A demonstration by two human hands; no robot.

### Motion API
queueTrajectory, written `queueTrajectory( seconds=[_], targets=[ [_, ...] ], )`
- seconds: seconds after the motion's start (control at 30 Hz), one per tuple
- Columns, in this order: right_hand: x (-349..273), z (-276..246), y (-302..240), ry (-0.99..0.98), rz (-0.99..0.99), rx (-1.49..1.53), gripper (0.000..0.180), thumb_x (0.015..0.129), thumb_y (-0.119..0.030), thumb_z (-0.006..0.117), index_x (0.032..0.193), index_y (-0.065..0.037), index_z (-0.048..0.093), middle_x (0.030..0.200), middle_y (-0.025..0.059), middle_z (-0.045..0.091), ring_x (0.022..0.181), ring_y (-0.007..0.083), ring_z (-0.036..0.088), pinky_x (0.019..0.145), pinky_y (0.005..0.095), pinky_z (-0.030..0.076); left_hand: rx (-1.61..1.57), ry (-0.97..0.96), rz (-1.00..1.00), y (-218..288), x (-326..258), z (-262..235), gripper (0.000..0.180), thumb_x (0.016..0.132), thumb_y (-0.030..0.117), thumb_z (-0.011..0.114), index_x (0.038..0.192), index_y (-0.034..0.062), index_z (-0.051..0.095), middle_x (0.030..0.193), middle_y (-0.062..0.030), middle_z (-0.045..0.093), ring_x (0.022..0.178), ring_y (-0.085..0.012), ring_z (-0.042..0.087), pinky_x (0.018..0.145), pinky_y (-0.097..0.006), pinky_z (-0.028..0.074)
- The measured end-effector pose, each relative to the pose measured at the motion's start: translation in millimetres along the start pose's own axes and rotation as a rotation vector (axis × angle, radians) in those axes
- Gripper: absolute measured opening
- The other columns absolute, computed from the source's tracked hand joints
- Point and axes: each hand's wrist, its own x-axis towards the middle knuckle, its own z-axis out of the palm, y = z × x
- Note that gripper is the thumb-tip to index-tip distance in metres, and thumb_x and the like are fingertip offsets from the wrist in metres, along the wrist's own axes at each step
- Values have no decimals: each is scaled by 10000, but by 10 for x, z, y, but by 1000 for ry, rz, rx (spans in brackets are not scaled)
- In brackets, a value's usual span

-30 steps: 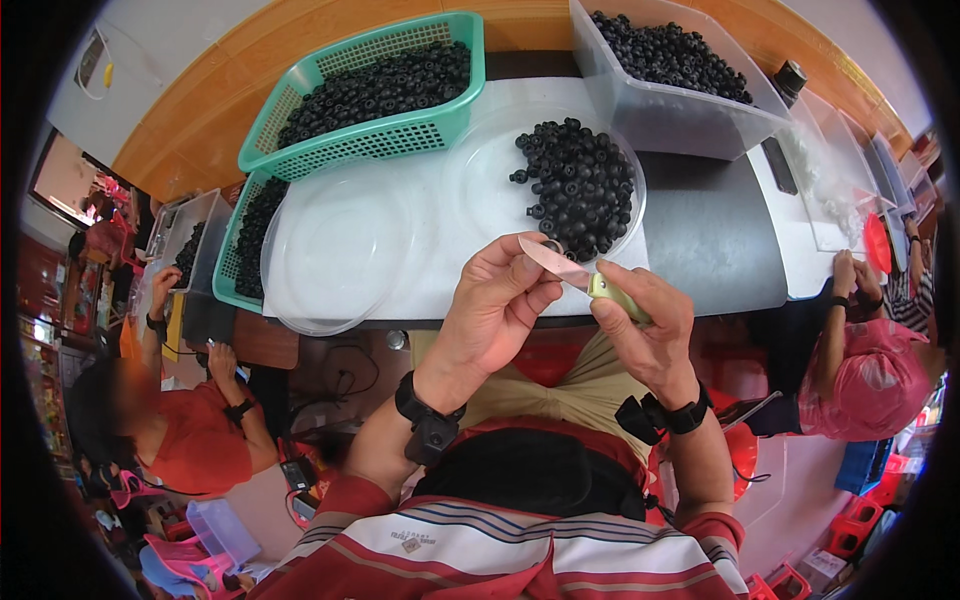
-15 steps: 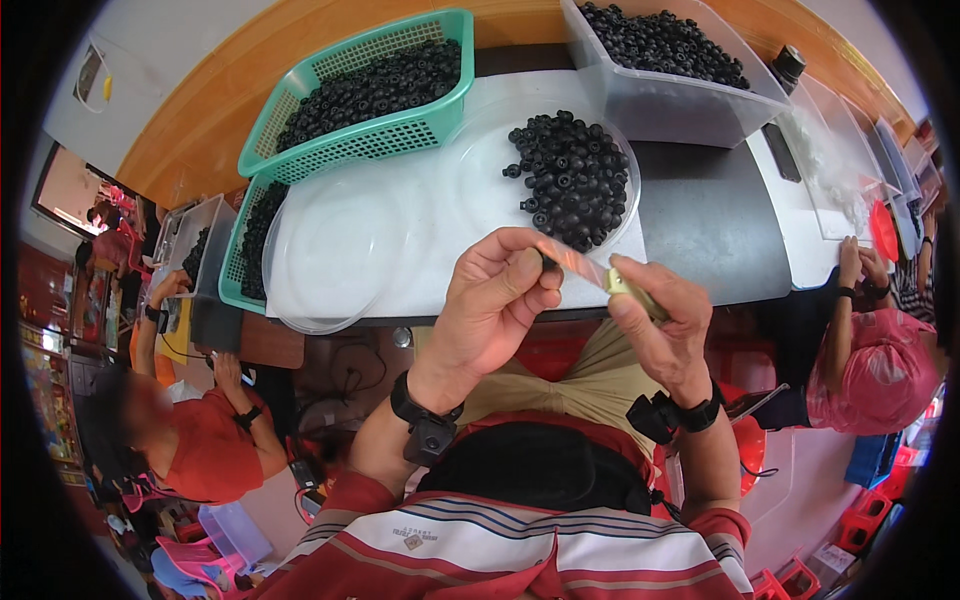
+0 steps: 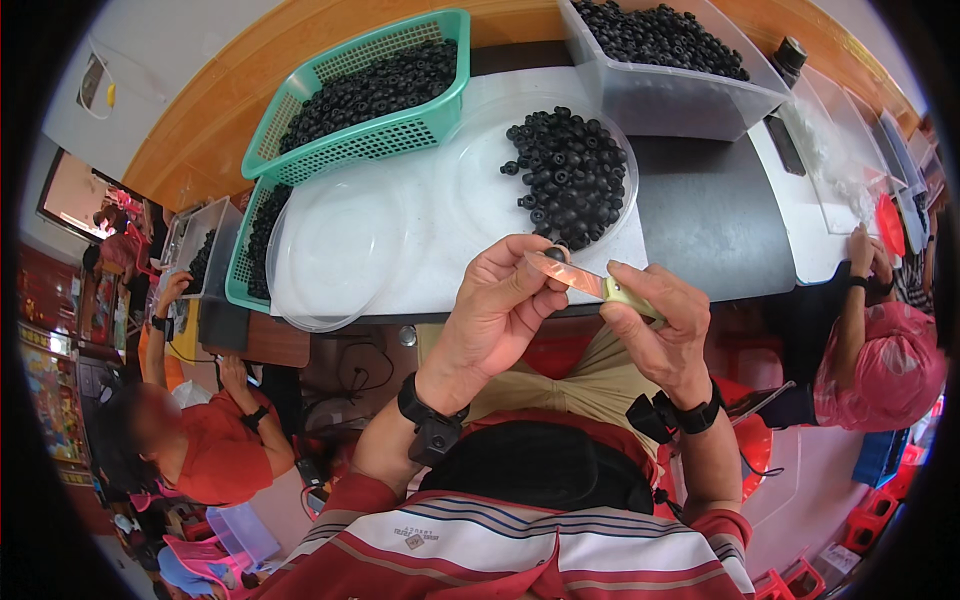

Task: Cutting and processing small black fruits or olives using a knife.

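Observation:
Between the thumb and fingers of my left hand (image 3: 490,310) is a small round black plastic-looking part (image 3: 556,253). My right hand (image 3: 668,325) is closed round the pale yellow-green handle of a small knife (image 3: 582,278). The blade points left, its tip at my left thumb and against or just in front of the black part. Beyond my hands, a pile of similar black parts (image 3: 570,175) lies on a clear round plastic lid (image 3: 475,185).
A green basket (image 3: 400,130) of black parts stands at the back left, over another green one. At the back right is a clear bin (image 3: 690,100) of them. Another clear lid (image 3: 335,250) lies left. Co-workers sit on both sides.
My left hand has turned a little, and the black part now shows above the blade. The knife has shifted slightly left, its blade lying flatter.

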Motion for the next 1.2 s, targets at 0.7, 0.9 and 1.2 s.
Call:
queueTrajectory(
  seconds=[0.7,0.9,1.2],
  targets=[
    [-102,-79,179,143,262,56,303,892,-113,753,1156,22,688,877,80,690,726,112,578,659,251,452,56,30,4,-9,-67,116,158,964,90,651,1105,17,643,1049,-115,662,879,-149,652,761,-265,616],
    [-86,-108,213,149,266,10,314,904,-127,744,1168,29,679,892,77,693,755,112,592,692,249,470,134,115,60,42,-112,72,160,958,72,652,1110,23,638,1072,-129,657,907,-155,664,772,-256,622],
    [23,-218,454,167,322,-33,313,937,-178,716,1165,32,679,848,51,680,738,93,577,691,234,469,460,242,311,287,-202,57,175,931,17,666,1101,-6,638,1031,-119,689,874,-168,684,767,-292,612]
  ],
)
